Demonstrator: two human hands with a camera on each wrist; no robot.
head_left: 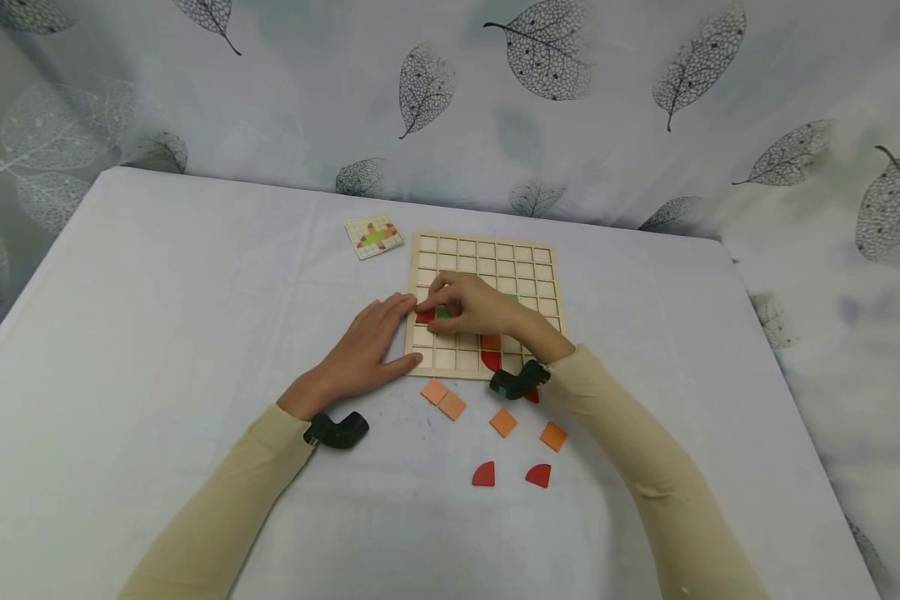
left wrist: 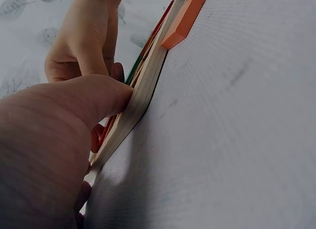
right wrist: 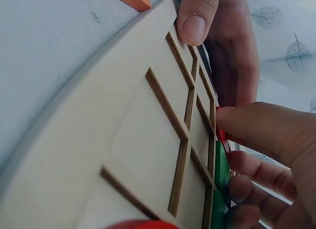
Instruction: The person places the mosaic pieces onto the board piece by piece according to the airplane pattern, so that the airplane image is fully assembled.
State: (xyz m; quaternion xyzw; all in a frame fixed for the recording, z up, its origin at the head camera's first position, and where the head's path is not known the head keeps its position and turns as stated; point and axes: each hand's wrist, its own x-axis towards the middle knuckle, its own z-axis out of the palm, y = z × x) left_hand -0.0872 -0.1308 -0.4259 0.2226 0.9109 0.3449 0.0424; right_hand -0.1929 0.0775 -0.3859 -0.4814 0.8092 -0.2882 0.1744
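A wooden grid board point(head_left: 444, 363) lies on the white table. My left hand point(head_left: 367, 343) rests along its left side with fairly straight fingers, the thumb point(left wrist: 116, 96) touching the edge near the front left corner. Over the board, my right hand point(head_left: 474, 305) pinches a red piece point(head_left: 424, 317) between thumb and index finger at a cell by the left rim. Green pieces point(right wrist: 221, 165) sit in cells beside it, partly hidden by that hand. Nearer the front of the board are an orange square point(head_left: 491, 342) and a red quarter-round piece point(head_left: 491, 361).
Loose orange squares point(head_left: 452, 406) lie before the board, with more to the right point(head_left: 553, 436). Red quarter-round pieces point(head_left: 483, 474) lie closer to me; another is partly under the right wrist. A pattern card point(head_left: 373, 236) lies behind the left hand. Leaf-printed cloth point(head_left: 270, 100) hangs behind.
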